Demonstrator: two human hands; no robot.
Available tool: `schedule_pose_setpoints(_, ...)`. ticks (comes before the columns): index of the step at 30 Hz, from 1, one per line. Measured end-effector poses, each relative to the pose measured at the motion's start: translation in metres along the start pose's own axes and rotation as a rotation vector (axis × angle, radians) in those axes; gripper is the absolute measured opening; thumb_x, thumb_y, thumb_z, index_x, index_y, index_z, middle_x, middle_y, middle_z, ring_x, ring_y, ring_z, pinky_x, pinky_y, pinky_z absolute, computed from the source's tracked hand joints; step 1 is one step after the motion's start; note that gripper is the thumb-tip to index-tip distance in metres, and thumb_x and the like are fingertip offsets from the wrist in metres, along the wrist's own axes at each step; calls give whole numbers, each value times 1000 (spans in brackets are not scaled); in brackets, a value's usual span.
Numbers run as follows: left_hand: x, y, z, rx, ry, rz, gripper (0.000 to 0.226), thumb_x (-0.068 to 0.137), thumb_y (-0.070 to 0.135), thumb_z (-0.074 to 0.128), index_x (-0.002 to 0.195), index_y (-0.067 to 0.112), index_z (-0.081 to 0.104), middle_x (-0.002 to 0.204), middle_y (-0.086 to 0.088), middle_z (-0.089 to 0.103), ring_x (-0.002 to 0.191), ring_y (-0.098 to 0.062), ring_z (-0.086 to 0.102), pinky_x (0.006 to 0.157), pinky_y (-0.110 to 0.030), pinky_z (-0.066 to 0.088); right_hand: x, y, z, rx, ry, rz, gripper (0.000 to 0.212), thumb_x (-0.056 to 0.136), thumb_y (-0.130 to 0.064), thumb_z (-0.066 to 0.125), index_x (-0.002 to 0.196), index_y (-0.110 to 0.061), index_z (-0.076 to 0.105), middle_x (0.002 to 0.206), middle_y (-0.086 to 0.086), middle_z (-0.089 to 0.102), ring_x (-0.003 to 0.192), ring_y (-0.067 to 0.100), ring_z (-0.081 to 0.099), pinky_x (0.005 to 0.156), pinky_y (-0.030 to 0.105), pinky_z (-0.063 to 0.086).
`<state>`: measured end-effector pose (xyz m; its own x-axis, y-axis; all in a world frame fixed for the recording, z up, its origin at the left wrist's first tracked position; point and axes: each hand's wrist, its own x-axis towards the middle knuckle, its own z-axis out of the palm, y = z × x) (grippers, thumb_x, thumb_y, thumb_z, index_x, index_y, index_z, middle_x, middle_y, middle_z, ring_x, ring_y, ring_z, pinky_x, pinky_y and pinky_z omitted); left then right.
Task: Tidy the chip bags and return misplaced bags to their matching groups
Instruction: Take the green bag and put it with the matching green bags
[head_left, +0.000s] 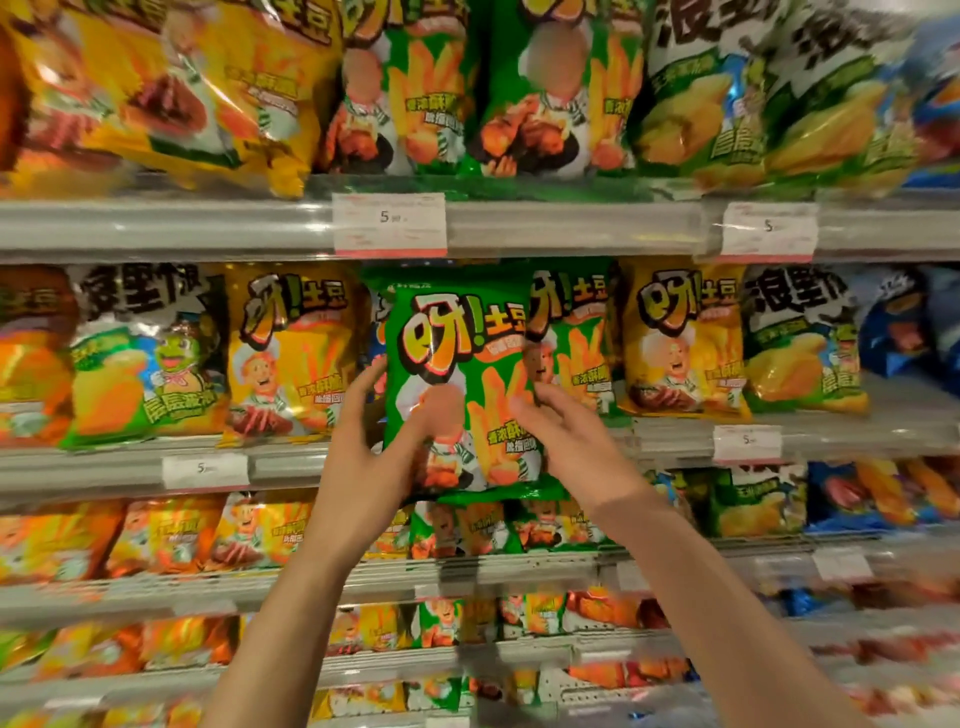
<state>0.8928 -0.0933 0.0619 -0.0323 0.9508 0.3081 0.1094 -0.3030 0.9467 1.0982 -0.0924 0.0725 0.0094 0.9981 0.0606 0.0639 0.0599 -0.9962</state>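
Note:
A green chip bag (457, 364) with a chef and fries printed on it stands upright in front of the middle shelf, held between both hands. My left hand (371, 447) grips its lower left edge, fingers reaching up along the side. My right hand (566, 441) presses on its right edge, thumb across the front. Right behind it stands another green bag (576, 338) of the same kind. Yellow bags of the same brand flank them, one on the left (291, 358) and one on the right (685, 343).
The shelf above carries yellow bags (171, 88), green chef bags (415, 93) and green-white wavy-chip bags (696, 104). A frog-printed bag (150, 364) stands at middle left, blue bags (898, 332) at far right. Price tags (389, 223) hang on the shelf rails. Lower shelves hold several small bags.

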Motion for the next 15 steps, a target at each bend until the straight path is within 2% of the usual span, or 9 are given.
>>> schedule_pose_setpoints(1, 0, -2, -10, -9, 20, 2, 66, 87, 53, 71, 146, 51, 40, 146, 19, 53, 127, 2, 57, 95, -29, 56, 3, 1, 9, 3, -36, -2, 53, 96, -54, 58, 144, -36, 45, 138, -20, 44, 136, 2, 39, 117, 30, 30)
schedule_pose_setpoints(3, -2, -1, -29, -17, 70, 5, 63, 88, 48, 71, 145, 50, 42, 138, 24, 55, 120, 8, 57, 78, -15, 54, 7, -2, 30, -18, -78, -23, 64, 95, -58, 58, 151, -31, 41, 150, -18, 45, 140, 2, 40, 118, 32, 31)
schedule_pose_setpoints(5, -1, -1, -48, -4, 116, 13, 58, 91, 44, 69, 143, 51, 43, 128, 33, 52, 108, 21, 56, 71, -10, 51, 13, -6, 54, -54, -110, -33, 78, 89, -68, 59, 155, -34, 37, 156, -12, 44, 144, 6, 40, 120, 38, 32)
schedule_pose_setpoints(6, 0, 0, -58, -2, 134, 14, 56, 92, 42, 68, 142, 50, 43, 128, 34, 51, 106, 25, 54, 74, -9, 51, 16, -6, 64, -85, -123, -53, 80, 87, -70, 59, 154, -34, 38, 155, -10, 46, 142, 7, 42, 120, 40, 34)
schedule_pose_setpoints(7, 0, -1, -68, 4, 150, 14, 56, 93, 43, 68, 143, 50, 43, 134, 31, 51, 112, 22, 54, 83, -12, 52, 20, -8, 72, -116, -115, -78, 76, 88, -68, 60, 153, -32, 41, 151, -10, 50, 139, 7, 46, 118, 38, 38)
schedule_pose_setpoints(9, 2, -3, -85, 19, 182, 13, 64, 88, 52, 69, 145, 50, 41, 147, 21, 50, 132, 1, 51, 104, -33, 49, 29, -11, 82, -217, 10, -156, 60, 96, -56, 58, 147, -26, 48, 137, -8, 56, 128, 10, 54, 108, 33, 45)
schedule_pose_setpoints(10, 2, -2, -92, 14, 206, 8, 68, 86, 55, 68, 147, 49, 41, 144, 22, 52, 133, -5, 51, 107, -40, 48, 35, -12, 82, -323, 121, -209, 55, 98, -53, 57, 144, -23, 50, 134, -5, 57, 123, 12, 56, 105, 35, 47)
schedule_pose_setpoints(12, 3, 1, -101, -6, 249, 7, 67, 85, 51, 67, 147, 43, 42, 129, 31, 53, 125, -2, 54, 105, -37, 47, 50, -11, 80, -546, 298, -250, 59, 98, -54, 55, 143, -15, 50, 135, 4, 55, 122, 21, 56, 103, 44, 49)
schedule_pose_setpoints(15, 3, 0, -114, -20, 273, 10, 64, 80, 55, 70, 138, 50, 44, 127, 24, 59, 119, -4, 59, 98, -33, 50, 70, -8, 84, -729, 335, -182, 85, 90, -70, 50, 147, -7, 43, 140, 17, 51, 133, 36, 48, 108, 47, 43)
